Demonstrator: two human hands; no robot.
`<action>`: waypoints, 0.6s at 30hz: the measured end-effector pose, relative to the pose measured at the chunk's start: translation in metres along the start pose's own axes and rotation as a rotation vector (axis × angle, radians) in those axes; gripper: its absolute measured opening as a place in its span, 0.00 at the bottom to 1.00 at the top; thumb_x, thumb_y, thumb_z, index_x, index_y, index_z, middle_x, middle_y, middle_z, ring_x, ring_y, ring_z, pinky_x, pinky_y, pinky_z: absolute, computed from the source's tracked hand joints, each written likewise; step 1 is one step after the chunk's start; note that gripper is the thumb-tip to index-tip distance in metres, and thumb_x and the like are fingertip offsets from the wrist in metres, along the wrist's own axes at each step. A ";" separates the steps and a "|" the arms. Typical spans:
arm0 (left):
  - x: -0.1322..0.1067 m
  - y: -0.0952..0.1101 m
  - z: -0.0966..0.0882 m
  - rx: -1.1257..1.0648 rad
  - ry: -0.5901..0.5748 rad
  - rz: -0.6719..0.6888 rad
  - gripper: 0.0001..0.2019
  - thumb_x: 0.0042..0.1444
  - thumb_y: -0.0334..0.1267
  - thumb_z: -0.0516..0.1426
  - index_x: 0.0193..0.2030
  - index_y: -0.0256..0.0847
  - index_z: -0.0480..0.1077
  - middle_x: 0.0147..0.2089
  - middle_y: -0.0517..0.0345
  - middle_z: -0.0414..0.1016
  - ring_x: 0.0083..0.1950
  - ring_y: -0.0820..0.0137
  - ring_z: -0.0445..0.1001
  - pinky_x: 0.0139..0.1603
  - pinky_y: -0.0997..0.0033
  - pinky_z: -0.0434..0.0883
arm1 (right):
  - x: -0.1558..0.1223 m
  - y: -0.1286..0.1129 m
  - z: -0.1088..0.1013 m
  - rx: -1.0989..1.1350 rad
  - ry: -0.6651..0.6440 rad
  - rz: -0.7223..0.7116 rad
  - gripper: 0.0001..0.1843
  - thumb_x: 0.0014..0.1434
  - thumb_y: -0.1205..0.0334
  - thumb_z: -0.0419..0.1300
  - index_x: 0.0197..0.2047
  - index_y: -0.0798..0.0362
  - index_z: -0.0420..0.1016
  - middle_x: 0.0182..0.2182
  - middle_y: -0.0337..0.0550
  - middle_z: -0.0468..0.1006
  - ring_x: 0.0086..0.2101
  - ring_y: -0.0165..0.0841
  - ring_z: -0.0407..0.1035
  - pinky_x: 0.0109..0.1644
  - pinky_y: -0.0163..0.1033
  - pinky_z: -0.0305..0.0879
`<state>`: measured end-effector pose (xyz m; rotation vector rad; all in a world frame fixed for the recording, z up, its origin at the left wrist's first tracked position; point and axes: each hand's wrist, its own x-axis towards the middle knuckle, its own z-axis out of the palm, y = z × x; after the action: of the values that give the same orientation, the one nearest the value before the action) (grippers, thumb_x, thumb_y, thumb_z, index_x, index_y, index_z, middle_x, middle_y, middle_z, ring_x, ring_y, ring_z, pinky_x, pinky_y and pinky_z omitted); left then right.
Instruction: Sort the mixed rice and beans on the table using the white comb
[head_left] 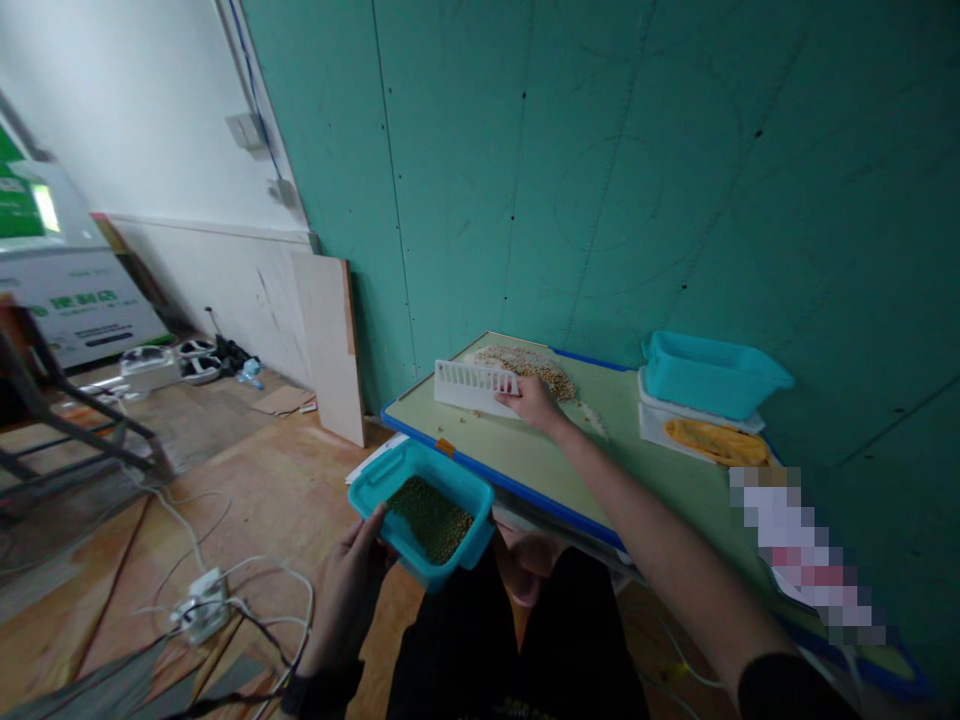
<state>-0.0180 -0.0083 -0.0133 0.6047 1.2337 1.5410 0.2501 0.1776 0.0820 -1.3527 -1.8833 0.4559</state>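
Note:
My left hand (364,550) grips a turquoise plastic bin (370,487) by its near left side, just off the table's front edge. Green and tan beans or grains (429,520) cover the bin's floor. Over the table, my right hand (531,402) is closed on the right end of a white slotted plastic divider (469,385), which stands on its long edge. Behind the divider lies a heap of tan and whitish beans or grains (551,375), partly hidden by it. A few loose bits lie on the tabletop in front.
The pale green table (600,470) has blue edging and stands against a green wall. At its right are another turquoise bin (709,375) on white trays and a yellow cloth-like item (716,440). A power strip (201,605) with cables lies on the floor at left.

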 end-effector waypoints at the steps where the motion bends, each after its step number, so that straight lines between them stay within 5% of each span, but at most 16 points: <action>1: 0.000 -0.001 -0.001 -0.024 -0.004 -0.010 0.18 0.45 0.53 0.70 0.20 0.42 0.73 0.18 0.64 0.68 0.23 0.73 0.68 0.29 0.74 0.72 | 0.000 0.001 0.001 0.007 0.001 -0.002 0.07 0.54 0.67 0.68 0.39 0.56 0.84 0.37 0.45 0.86 0.38 0.39 0.79 0.42 0.36 0.72; 18: -0.001 -0.004 -0.002 -0.100 -0.132 -0.057 0.19 0.51 0.50 0.68 0.21 0.40 0.72 0.20 0.64 0.67 0.25 0.74 0.64 0.29 0.76 0.67 | -0.011 -0.011 0.007 0.062 -0.042 0.006 0.09 0.55 0.66 0.67 0.40 0.56 0.85 0.36 0.45 0.86 0.38 0.40 0.80 0.40 0.36 0.72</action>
<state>-0.0180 -0.0103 -0.0179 0.5908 1.0600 1.4816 0.2397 0.1640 0.0804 -1.3174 -1.8839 0.5450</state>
